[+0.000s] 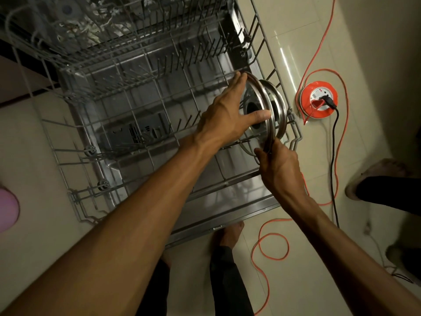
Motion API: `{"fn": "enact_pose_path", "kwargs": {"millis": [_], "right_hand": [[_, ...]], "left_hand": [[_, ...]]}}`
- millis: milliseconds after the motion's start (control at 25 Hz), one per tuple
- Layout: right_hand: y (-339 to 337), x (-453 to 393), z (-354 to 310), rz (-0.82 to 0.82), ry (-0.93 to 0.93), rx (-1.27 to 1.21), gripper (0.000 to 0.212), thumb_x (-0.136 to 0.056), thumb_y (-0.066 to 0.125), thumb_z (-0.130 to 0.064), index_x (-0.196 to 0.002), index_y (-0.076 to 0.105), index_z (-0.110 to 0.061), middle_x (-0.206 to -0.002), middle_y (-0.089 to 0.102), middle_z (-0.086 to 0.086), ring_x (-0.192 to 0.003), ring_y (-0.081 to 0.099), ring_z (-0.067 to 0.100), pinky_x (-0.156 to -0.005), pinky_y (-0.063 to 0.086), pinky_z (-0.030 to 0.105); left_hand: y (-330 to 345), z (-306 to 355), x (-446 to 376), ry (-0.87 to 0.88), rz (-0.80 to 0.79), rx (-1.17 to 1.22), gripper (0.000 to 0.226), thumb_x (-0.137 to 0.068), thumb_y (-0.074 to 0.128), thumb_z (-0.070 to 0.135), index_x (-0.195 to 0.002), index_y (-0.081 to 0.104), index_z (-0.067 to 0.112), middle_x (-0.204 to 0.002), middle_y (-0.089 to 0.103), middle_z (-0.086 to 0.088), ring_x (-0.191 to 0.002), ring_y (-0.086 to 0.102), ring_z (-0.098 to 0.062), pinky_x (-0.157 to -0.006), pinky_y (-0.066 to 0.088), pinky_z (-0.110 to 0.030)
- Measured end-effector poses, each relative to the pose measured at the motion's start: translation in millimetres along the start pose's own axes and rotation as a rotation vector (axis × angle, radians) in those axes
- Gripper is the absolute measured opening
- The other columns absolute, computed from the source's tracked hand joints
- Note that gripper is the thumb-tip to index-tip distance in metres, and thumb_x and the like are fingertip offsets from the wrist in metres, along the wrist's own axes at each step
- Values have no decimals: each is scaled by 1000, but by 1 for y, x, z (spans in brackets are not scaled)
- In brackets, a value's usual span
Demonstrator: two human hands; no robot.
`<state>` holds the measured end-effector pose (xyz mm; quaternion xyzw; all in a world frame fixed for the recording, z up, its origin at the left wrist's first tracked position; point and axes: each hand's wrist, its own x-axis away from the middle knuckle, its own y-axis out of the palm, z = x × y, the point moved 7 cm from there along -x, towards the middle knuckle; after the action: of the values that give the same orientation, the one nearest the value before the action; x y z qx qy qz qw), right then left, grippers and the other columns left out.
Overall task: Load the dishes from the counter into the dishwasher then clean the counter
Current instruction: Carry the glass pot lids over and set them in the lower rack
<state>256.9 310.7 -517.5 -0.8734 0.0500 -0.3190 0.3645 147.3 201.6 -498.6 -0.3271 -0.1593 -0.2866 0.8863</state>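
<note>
Here, a round steel plate (256, 103) stands on edge at the right end of the grey wire lower dishwasher rack (141, 115), just beside a second steel plate (279, 106). The left hand (225, 115) rests spread against its face; the right hand (278, 165) pinches its lower rim

Two steel plates (265, 103), both on edge at the right end of the lower rack (141, 124). Two wire racks: that lower one pulled out, one upper rack (95, 35) behind it. Two hands at the plates: left hand (224, 117), right hand (276, 165). One orange cable reel (317, 100) on the floor right of the lower rack. One black plug lead (333, 142) running from the reel. One pink object (8, 208) left of the rack, kind unclear.
</note>
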Motion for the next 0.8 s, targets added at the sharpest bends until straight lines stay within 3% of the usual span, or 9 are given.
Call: {"fn": "enact_pose_path", "kwargs": {"millis": [160, 280, 440, 640, 800], "right_hand": [[-8, 8, -3, 64, -36, -57, 40, -94, 62, -24, -131, 51, -14, -111, 64, -2, -94, 61, 11, -74, 43, 14], [-22, 24, -3, 144, -39, -123, 43, -94, 62, -29, -133, 50, -16, -123, 65, 4, -111, 62, 17, -86, 46, 22], [-29, 52, -15, 120, -90, -73, 53, -94, 62, -33, -140, 45, -14, -137, 57, 7, -123, 55, 18, -92, 43, 21], [-38, 84, -54, 64, -254, 58, 59, -94, 55, -44, -145, 39, -16, -139, 55, 7, -126, 53, 19, -96, 41, 24], [-54, 111, -104, 26, -346, 83, 66, -94, 47, -52, -148, 34, -17, -141, 53, 10, -126, 53, 22, -102, 48, 40]], "left_hand": [[11, 2, 31, -25, 100, 35, 87, -93, 59, 41, -156, 3, 20, -164, -4, 2, -150, 8, -18, -118, 16, -34], [26, -6, 74, -112, 124, 121, 76, -97, 54, 38, -156, 7, 22, -164, 2, 4, -150, 8, -14, -119, 16, -31], [19, -3, 123, -163, 148, 170, 66, -99, 49, 37, -155, 16, 24, -162, 13, 7, -148, 12, -8, -119, 18, -26], [-13, 1, 170, -136, 159, 102, 65, -99, 50, 37, -154, 18, 25, -162, 15, 9, -148, 12, -4, -121, 18, -27], [-60, 11, 205, -168, 205, 65, 64, -99, 50, 37, -154, 21, 22, -161, 18, 7, -147, 13, -4, -117, 13, -19]]}}
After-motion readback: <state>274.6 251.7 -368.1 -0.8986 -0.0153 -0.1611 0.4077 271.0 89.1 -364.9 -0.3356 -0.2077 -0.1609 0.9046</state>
